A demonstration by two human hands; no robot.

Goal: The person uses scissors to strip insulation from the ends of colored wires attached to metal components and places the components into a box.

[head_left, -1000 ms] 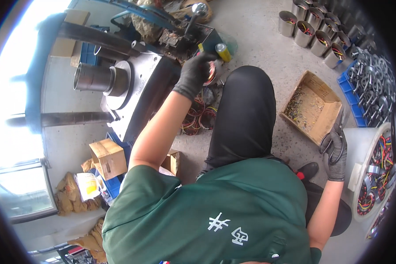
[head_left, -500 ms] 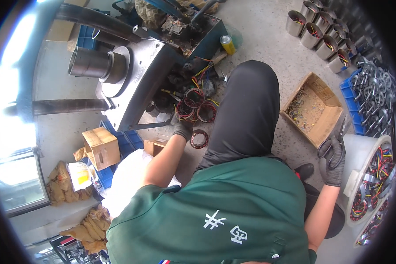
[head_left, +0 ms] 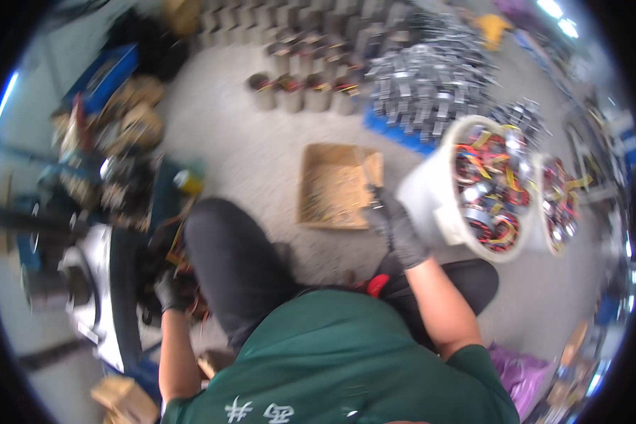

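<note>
My right hand (head_left: 401,230), in a dark grey glove, is closed around a pair of scissors (head_left: 368,174). Their blades point away from me, over the right side of an open cardboard box (head_left: 307,185) with small scraps scattered on its bottom. My left hand (head_left: 172,291), also gloved, is low at the left beside the metal machine. Next to it lie wound motor stators (head_left: 198,305) with coloured wires, partly hidden by my knee and blurred. The left fingers are smeared, so whether they grip a stator does not show.
A white bucket (head_left: 431,189) full of wired stators stands right of the box, with another bucket (head_left: 539,239) beyond. Behind are a blue crate (head_left: 396,134) heaped with metal parts and rows of steel cylinders (head_left: 290,100). The machine's plate (head_left: 116,304) and a yellow can (head_left: 188,181) are at left.
The view has swung to the right, bringing the box and buckets toward the middle. My right hand, still holding the scissors, is now nearer the box. The left hand stays by the stators.
</note>
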